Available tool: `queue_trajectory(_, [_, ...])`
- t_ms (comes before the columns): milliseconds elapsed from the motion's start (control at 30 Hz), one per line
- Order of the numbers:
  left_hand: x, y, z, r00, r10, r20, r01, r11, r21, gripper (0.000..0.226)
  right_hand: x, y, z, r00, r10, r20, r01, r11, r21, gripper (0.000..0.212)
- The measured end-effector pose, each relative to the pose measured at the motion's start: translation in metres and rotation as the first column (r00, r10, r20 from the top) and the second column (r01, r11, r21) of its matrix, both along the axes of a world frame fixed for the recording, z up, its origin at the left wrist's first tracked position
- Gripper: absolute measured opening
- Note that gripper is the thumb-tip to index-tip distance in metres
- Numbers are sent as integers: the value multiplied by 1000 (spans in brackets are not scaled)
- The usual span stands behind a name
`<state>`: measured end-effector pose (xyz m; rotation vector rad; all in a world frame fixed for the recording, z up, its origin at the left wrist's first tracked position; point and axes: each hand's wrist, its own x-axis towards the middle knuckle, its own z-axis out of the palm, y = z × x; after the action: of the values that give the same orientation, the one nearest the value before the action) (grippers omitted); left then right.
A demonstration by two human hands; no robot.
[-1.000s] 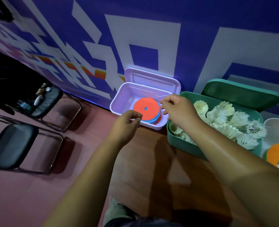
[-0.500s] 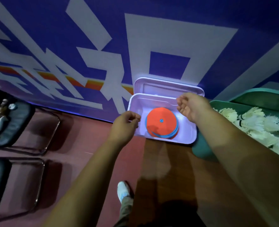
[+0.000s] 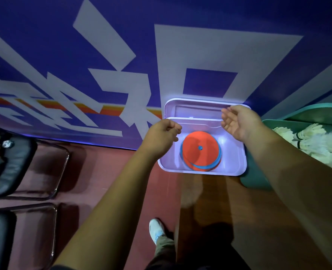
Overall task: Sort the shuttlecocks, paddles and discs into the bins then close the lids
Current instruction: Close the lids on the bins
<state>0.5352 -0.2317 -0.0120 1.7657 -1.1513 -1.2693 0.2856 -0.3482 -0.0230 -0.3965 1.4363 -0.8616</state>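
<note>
Discs (image 3: pixel 200 151) are stacked orange-on-blue inside the lavender bin (image 3: pixel 204 172) at 12 o'clock on the counter (image 3: pixel 210 201), so that one looks sorted. Its lid (image 3: pixel 196 111) stands open, leaning back on the wall. Left hand (image 3: pixel 161 137) is at the bin's 10 o'clock corner, fingers curled, nothing in it. Right hand (image 3: pixel 239 123) hangs loose and empty at 1 o'clock by the lid edge. My guess: both are lined up to flip the lid down. Shuttlecocks (image 3: pixel 317 143) fill the green bin (image 3: pixel 252 182) at 3.
</note>
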Motion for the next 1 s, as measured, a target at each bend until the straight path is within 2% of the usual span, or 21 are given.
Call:
queue_trajectory(167, [0, -4, 0, 999, 49, -12, -49, 999, 11, 18, -4, -9, 6, 1000, 13, 6, -13, 1000, -2, 13])
queue_trajectory(300, [-1, -11, 2, 994, 110, -21, -109, 994, 23, 19, -2, -8, 7, 996, 80, 26, -81, 997, 13, 31])
queue_trajectory(467, [0, -14, 4, 991, 132, -8, -132, 991, -6, 19, 1, -3, 7, 999, 23, -22, -23, 1000, 1, 20])
queue_trajectory(567, [3, -15, 2, 962, 270, -47, -271, 963, -6, 17, 0, 10, 17, 1000, -25, -16, 25, 999, -27, 13])
queue_trajectory(633, [4, -14, -1, 923, 375, -86, -374, 927, 21, 25, 0, 27, 23, 999, -41, 16, 42, 998, -42, 10])
queue_trajectory(700, [4, -12, -5, 880, 460, -117, -450, 887, 100, 38, -1, 50, 23, 998, -27, 53, 30, 998, -59, 6])
queue_trajectory(767, [3, -6, -9, 844, 513, -155, -490, 856, 164, 41, -2, 75, 19, 996, -8, 92, 14, 998, -60, 8])
queue_trajectory(900, [-3, 18, -24, 853, 502, -146, -491, 865, 104, 43, -1, 120, 10, 996, -16, 86, 15, 1000, 9, 12])
queue_trajectory(1000, [-5, 40, -38, 849, 512, -131, -498, 858, 128, 45, -5, 144, -1, 995, -63, 78, 57, 996, 73, 9])
